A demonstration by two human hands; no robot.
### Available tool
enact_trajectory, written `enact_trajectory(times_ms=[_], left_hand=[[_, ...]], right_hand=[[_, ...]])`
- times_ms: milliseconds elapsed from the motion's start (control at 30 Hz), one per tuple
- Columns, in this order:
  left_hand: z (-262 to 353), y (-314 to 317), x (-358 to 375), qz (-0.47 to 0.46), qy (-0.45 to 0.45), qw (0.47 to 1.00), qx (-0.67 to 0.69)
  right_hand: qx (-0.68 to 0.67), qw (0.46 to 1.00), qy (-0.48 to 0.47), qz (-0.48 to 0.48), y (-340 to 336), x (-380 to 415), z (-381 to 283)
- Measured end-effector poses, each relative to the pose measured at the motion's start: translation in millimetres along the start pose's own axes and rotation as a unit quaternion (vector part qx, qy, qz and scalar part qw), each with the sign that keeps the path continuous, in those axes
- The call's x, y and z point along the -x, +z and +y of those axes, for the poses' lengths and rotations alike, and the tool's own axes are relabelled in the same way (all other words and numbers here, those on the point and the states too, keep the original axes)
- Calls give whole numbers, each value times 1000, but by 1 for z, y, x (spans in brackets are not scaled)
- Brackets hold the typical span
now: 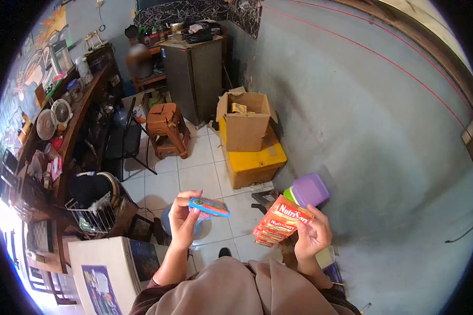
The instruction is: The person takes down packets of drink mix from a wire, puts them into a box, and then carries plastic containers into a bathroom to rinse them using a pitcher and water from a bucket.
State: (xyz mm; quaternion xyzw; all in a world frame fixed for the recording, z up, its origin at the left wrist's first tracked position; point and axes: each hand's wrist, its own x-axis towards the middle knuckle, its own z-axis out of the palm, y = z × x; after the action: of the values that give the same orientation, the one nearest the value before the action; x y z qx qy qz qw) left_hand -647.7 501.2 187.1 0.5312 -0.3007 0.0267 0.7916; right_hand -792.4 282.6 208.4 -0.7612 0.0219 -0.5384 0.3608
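Note:
Between the thumb and fingers of my left hand [183, 223] is a small blue packet [210, 206] with red parts on it, held above the tiled floor. My right hand [314, 234] pinches a folded strip of red-orange Nutrisari sachets [283, 220] at its right edge; the sachets hang in overlapping layers toward the lower left. The two hands are apart, at about the same height in front of my body. Below the blue packet, some light blue plastic partly shows.
An open cardboard box [247, 128] stands on a yellow box [257, 163] by the grey wall. Ahead are a stool [166, 126], a black chair [123, 142] and a fridge [192, 73]. A purple container [310, 190] is beyond my right hand; a white box [102, 262] is lower left.

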Motion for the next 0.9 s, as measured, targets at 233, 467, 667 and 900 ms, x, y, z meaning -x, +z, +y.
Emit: enact_trajectory(times_ms=[233,467,667,900], left_hand=[[-28,-62,-46,91,-13,995,-48],[-76,-77,-120,137,-38,990,-17],[-134,-64,-252,54,-60,997,-7],[-191,-2,-428,-147,63,986,-41]], right_hand=[[-4,998,-2,-69,91,-36,13],[-37,986,-5,-163,174,-63,84],[-134,977,141,-87,234,-131,166],[-93,989,87,74,271,-245,244]])
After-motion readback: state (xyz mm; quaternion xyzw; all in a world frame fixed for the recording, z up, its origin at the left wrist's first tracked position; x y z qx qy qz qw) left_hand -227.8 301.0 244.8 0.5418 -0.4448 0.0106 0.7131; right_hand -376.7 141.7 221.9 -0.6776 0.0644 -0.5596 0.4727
